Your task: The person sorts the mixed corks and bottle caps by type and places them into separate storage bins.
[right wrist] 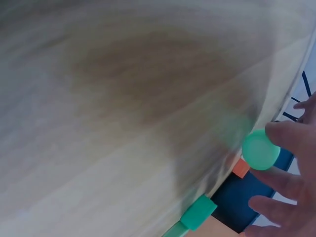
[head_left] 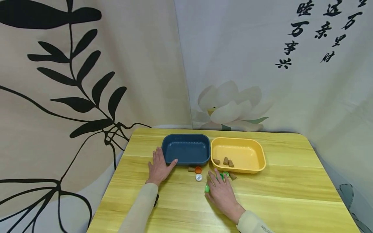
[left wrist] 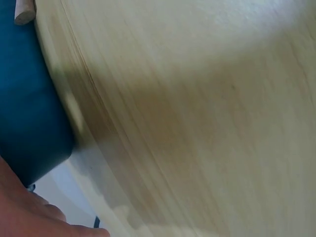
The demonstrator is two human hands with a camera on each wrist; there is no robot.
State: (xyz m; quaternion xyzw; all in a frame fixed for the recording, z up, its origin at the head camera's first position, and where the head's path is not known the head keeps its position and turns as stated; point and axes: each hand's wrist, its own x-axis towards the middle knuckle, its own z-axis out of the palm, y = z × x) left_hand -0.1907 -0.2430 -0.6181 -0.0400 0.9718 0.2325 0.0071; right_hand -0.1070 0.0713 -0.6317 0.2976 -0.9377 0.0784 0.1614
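Note:
My left hand rests with fingers spread at the near left corner of the blue tray, its thumb along the front rim. My right hand is in front of the yellow tray. Its thumb and forefinger pinch a green bottle cap by the edges. Another green cap lies on the table, close to the fingertips. Between the hands are an orange cap, a white cap and a cork.
Several corks lie in the yellow tray, and one more cork is in front of it. Both trays stand side by side on the wood-grain table. A printed curtain hangs behind the table's far edge.

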